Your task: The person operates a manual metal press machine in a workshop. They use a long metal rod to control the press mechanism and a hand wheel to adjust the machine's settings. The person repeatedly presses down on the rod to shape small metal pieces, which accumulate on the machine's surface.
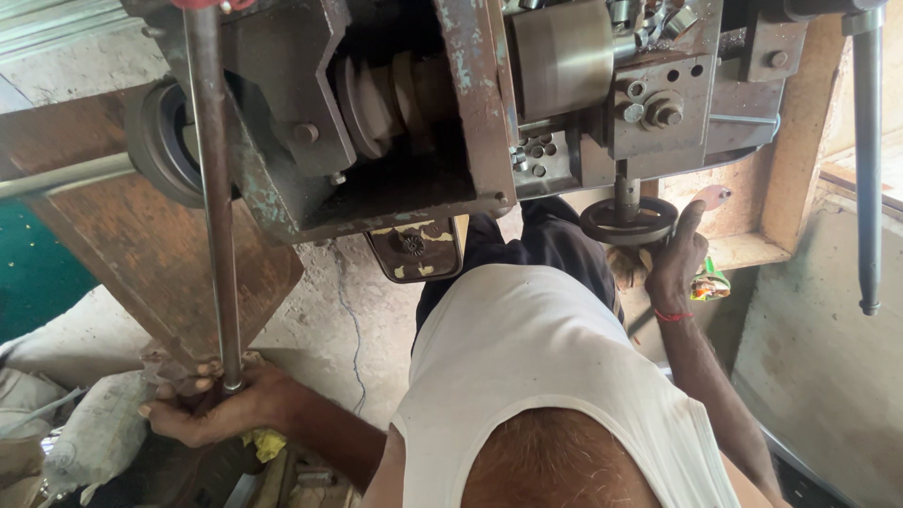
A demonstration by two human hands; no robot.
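Observation:
I look straight down my chest at a worn metal lathe [470,103]. My left hand [212,404] is wrapped around the lower end of a long steel rod [214,188] that runs up into the machine's left side. My right hand [675,261] rests on a small dark handwheel [625,222] under the carriage, its index finger stretched up toward a pale lever tip [713,196]. A red thread circles that wrist.
A rusty brown sheet-metal panel [141,245] slopes down at the left. A yellow-edged dark plate [414,249] hangs under the machine. A second vertical rod [867,160] stands at the far right beside a concrete wall [818,348]. Grey sacks [85,442] lie bottom left.

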